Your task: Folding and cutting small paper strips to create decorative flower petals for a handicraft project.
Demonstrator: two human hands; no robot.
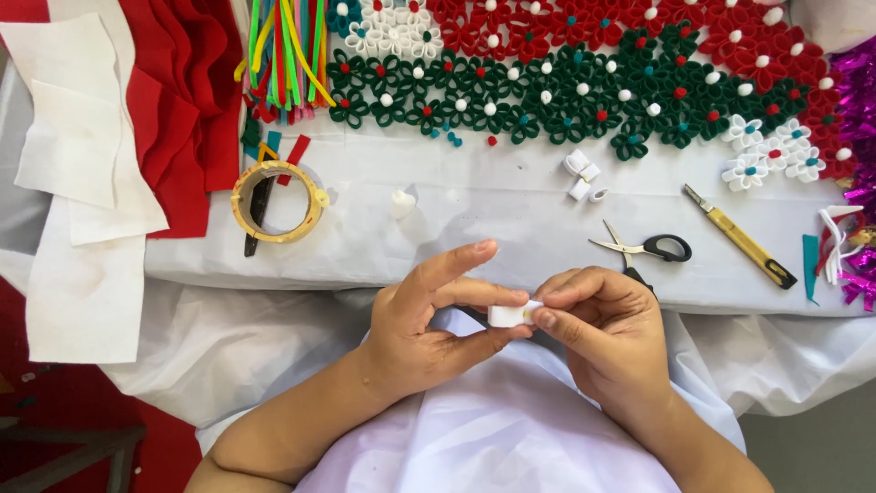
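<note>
Clearly much finished work is laid out already: rows of green felt flowers (566, 100), red felt flowers (639, 27) and a few white felt flowers (766, 155) are spread along the far side of the counter (474, 228), each with a small pompom centre. Four rolled white felt loops (582, 175) are set loose nearby, seemingly petals not yet assembled. One more white felt strip (509, 315) is held low, between both hands, just over the lap. It is pinched by the left hand (429, 319) between thumb and middle finger, index raised, and by the right hand (602, 319) with fingers closed narrowly on its right end. The strip's long axis is seen running left to right, roughly level; whether it is already folded into a loop cannot be told. Scissors (643, 246), a yellow utility knife (739, 237) and a tape roll (276, 201) are left untouched.
</note>
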